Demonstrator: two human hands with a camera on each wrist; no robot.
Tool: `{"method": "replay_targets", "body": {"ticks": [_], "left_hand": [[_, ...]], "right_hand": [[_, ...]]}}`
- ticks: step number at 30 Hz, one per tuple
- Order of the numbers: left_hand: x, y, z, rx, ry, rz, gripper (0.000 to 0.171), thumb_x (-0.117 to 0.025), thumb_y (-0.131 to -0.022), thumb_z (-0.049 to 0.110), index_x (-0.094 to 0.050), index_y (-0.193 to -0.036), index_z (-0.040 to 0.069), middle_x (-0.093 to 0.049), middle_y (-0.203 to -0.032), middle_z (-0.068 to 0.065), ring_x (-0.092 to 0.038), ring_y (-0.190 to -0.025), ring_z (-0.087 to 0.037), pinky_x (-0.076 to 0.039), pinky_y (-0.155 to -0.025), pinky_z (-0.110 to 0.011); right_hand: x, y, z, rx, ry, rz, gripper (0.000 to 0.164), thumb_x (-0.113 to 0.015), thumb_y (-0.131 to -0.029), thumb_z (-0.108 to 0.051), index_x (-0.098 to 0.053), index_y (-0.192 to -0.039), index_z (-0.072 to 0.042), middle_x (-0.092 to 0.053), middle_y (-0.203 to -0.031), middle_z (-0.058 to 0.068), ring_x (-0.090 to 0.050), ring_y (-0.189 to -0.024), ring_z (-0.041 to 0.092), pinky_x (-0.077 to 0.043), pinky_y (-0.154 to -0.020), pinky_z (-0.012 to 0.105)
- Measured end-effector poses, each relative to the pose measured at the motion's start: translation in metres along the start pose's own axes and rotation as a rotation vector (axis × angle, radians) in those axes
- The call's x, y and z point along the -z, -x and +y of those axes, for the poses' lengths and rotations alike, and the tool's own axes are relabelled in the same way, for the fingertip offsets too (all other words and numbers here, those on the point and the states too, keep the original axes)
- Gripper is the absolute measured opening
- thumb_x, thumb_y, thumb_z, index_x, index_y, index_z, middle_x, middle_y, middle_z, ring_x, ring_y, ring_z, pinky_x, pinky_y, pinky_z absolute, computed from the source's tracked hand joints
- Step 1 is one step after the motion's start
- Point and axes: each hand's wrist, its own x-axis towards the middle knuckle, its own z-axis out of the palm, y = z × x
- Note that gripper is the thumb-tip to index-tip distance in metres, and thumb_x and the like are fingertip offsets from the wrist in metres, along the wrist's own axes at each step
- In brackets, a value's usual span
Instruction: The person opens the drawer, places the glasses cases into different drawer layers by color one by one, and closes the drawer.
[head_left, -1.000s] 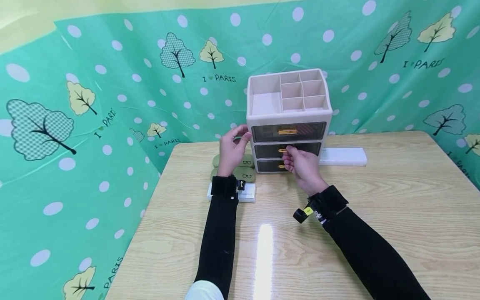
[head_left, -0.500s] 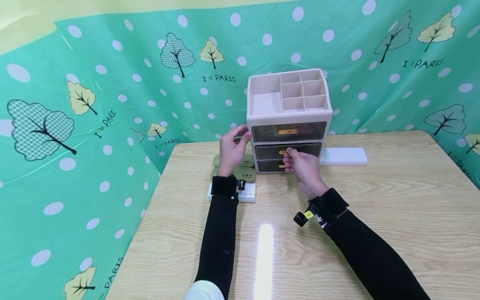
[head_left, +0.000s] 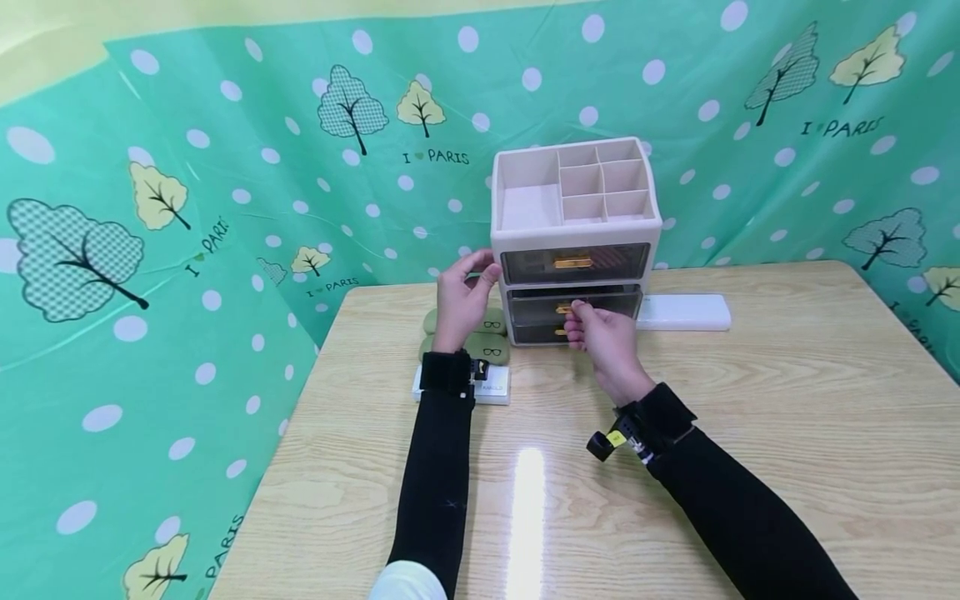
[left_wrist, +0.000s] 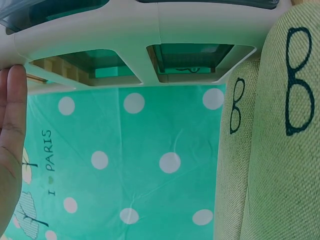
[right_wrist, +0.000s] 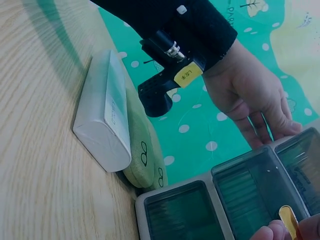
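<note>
The drawer unit (head_left: 583, 231) stands upright at the back of the bench (head_left: 735, 450), its front facing the person, which leaves the handles easy to reach. The left hand (head_left: 459, 304), thumb and fingers loosely parted and gripping nothing, rests against its side, presumably to steady it. The right hand (head_left: 611, 340) pinches the gold handle (head_left: 562, 308) of the middle drawer (head_left: 611, 303), slightly out. Green cases (head_left: 492, 348) and a white box (head_left: 492, 389) lie near the left wrist.

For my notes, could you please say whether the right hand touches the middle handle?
Touching: in the right wrist view, the right hand pinches the handle from both sides.
</note>
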Motion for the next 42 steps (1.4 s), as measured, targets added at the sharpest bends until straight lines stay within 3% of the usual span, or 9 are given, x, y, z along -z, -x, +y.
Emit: {"method": "replay_targets", "body": {"ticks": [6, 10, 15, 22, 33, 42], "left_hand": [[-0.001, -0.006, -0.025, -0.013, 0.02, -0.001, 0.032, -0.067, -0.097, 0.017, -0.069, -0.124, -0.001, -0.071, -0.113, -0.018, -0.066, -0.103, -0.028, -0.06, -0.089, -0.045], [0.0, -0.006, -0.028, -0.036, 0.029, -0.01, 0.034, -0.068, -0.097, 0.024, -0.071, -0.123, 0.002, -0.072, -0.112, -0.014, -0.066, -0.102, -0.024, -0.06, -0.088, -0.043], [0.002, -0.005, -0.027, -0.062, 0.018, -0.012, 0.038, -0.068, -0.097, 0.03, -0.071, -0.123, 0.003, -0.072, -0.111, -0.012, -0.067, -0.101, -0.021, -0.061, -0.086, -0.036], [0.001, 0.002, 0.006, -0.011, -0.001, 0.003, 0.031, -0.066, -0.098, 0.013, -0.068, -0.122, -0.007, -0.07, -0.111, -0.022, -0.066, -0.102, -0.031, -0.06, -0.088, -0.042], [0.001, 0.001, 0.005, -0.016, -0.001, 0.007, 0.031, -0.066, -0.098, 0.013, -0.068, -0.121, -0.007, -0.071, -0.109, -0.022, -0.066, -0.101, -0.03, -0.061, -0.086, -0.038], [0.001, 0.001, 0.006, -0.014, -0.005, 0.002, 0.03, -0.066, -0.098, 0.013, -0.068, -0.121, -0.006, -0.07, -0.11, -0.021, -0.066, -0.101, -0.03, -0.06, -0.087, -0.039]], "right_hand": [[0.002, 0.006, 0.001, -0.008, 0.04, 0.01, 0.035, -0.058, -0.107, -0.028, -0.068, -0.117, 0.004, -0.068, -0.093, 0.007, -0.062, -0.073, 0.011, -0.057, -0.068, 0.023], [0.002, 0.009, 0.002, -0.015, 0.034, 0.022, 0.038, -0.06, -0.106, -0.028, -0.067, -0.118, 0.008, -0.069, -0.094, 0.009, -0.063, -0.072, 0.01, -0.058, -0.068, 0.022], [0.002, 0.012, 0.002, -0.022, 0.029, 0.024, 0.039, -0.061, -0.105, -0.028, -0.067, -0.116, 0.009, -0.07, -0.093, 0.01, -0.063, -0.071, 0.011, -0.058, -0.067, 0.021], [0.003, 0.016, 0.004, -0.012, 0.035, 0.016, 0.04, -0.061, -0.105, -0.029, -0.066, -0.115, 0.01, -0.069, -0.088, 0.006, -0.063, -0.072, 0.011, -0.059, -0.071, 0.024], [0.006, 0.026, 0.005, -0.007, 0.064, 0.014, 0.042, -0.06, -0.106, -0.031, -0.067, -0.116, 0.009, -0.07, -0.09, 0.005, -0.063, -0.074, 0.012, -0.059, -0.07, 0.024], [0.005, 0.032, 0.012, 0.014, 0.058, 0.043, 0.043, -0.062, -0.104, -0.032, -0.069, -0.113, 0.009, -0.07, -0.094, 0.013, -0.063, -0.072, 0.012, -0.059, -0.07, 0.026]]}}
